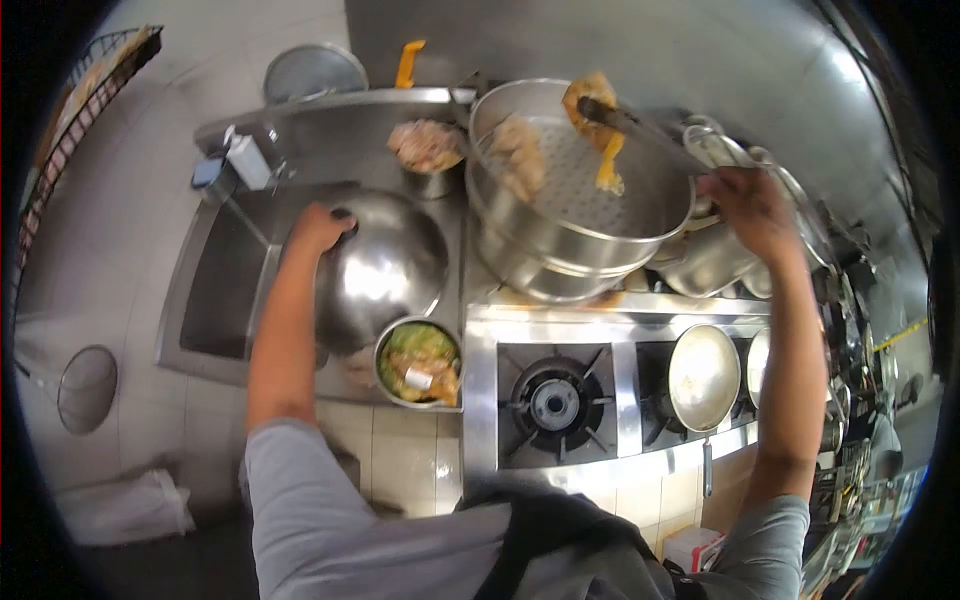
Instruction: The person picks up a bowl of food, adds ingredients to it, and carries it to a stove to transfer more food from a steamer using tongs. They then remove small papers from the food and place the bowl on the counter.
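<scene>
My left hand is closed around the dark knob of a large domed steel lid, held over the counter by the sink. With my right hand I grip metal tongs. Their dark tips pinch a yellowish-brown piece of what looks like chicken, with a bright yellow part dangling below. This piece hangs above a big steel steamer pot with a perforated bottom. Inside the steamer, at its left, lies a pale piece of meat.
A pot of raw meat stands left of the steamer. Near the counter's front edge is a bowl of green and brown food. The sink is at left; a gas burner and frying pan are at front right.
</scene>
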Demonstrator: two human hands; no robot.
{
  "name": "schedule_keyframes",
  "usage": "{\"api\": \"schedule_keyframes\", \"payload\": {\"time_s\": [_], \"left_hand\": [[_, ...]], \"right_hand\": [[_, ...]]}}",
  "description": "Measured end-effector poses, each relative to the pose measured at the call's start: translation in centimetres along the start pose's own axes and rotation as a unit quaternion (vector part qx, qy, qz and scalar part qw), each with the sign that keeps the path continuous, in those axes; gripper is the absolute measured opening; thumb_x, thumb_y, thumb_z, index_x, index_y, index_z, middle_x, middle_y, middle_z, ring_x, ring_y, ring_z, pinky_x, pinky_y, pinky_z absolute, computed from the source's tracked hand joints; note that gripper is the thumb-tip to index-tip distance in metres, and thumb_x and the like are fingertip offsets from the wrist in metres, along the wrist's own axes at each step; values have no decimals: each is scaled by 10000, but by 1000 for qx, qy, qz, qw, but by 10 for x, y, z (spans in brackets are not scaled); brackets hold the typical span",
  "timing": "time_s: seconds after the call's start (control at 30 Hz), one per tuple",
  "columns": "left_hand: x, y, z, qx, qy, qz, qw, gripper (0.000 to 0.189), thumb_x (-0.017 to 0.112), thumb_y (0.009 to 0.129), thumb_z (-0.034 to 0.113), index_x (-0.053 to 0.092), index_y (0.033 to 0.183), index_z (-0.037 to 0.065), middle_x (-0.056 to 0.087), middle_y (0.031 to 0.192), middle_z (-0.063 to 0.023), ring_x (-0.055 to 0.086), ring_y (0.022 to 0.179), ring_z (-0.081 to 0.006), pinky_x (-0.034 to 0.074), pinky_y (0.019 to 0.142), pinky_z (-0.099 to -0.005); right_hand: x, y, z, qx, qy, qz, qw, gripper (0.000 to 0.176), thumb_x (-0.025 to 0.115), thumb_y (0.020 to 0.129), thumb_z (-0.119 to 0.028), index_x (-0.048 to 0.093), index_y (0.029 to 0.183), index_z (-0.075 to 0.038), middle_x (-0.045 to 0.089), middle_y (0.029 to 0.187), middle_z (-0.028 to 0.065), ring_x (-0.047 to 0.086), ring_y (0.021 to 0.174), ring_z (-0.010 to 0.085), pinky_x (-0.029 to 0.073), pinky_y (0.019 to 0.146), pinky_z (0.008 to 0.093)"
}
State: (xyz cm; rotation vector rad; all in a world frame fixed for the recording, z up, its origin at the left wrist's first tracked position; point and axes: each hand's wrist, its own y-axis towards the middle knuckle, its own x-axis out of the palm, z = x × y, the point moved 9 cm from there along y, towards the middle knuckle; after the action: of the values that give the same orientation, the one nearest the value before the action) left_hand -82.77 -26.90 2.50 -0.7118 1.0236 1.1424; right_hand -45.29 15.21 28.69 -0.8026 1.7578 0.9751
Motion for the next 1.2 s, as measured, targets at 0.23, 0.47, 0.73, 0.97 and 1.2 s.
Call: {"api": "schedule_keyframes", "payload": {"time_s": [0.23, 0.47, 0.73, 0.97, 1.2], "left_hand": [[21, 24, -22, -19, -23, -27, 999, 617, 779, 719, 432, 661, 1011, -99, 647, 1050, -295, 640, 998, -406, 498, 857, -438], [15, 18, -18, -10, -13, -20, 1000, 607, 776, 720, 433, 663, 989, -99, 651, 1043, -287, 646, 981, -401, 500, 842, -436], [25, 28, -21, 1, -20, -23, 1000, 620, 775, 725, 425, 647, 1026, -102, 646, 1057, -288, 644, 987, -397, 496, 847, -435], [21, 21, -23, -5, -23, -24, 999, 582, 759, 741, 433, 671, 1013, -74, 655, 1034, -282, 647, 976, -398, 495, 845, -430], [20, 22, -20, 1, -17, -26, 1000, 563, 758, 741, 436, 690, 1007, -56, 667, 995, -277, 659, 937, -390, 494, 816, -435]], "right_hand": [[20, -103, -89, -143, -19, 52, 988, 507, 688, 832, -459, 710, 1024, 10, 666, 782, 225, 666, 694, 269, 499, 673, 353], [209, -160, -114, -55, 8, -336, 940, 463, 559, 903, -504, 680, 1134, -121, 681, 867, 190, 661, 856, 373, 512, 755, 452], [249, -161, -103, -67, 46, -339, 937, 455, 559, 900, -503, 679, 1030, -84, 674, 829, 196, 660, 835, 391, 512, 755, 472], [200, -162, -108, -100, -40, -258, 960, 377, 556, 916, -436, 659, 966, -77, 668, 799, 188, 665, 778, 377, 516, 686, 468], [195, -156, -120, -108, 1, -184, 977, 341, 557, 922, -408, 633, 928, -75, 658, 786, 181, 660, 744, 380, 513, 672, 473]]}}
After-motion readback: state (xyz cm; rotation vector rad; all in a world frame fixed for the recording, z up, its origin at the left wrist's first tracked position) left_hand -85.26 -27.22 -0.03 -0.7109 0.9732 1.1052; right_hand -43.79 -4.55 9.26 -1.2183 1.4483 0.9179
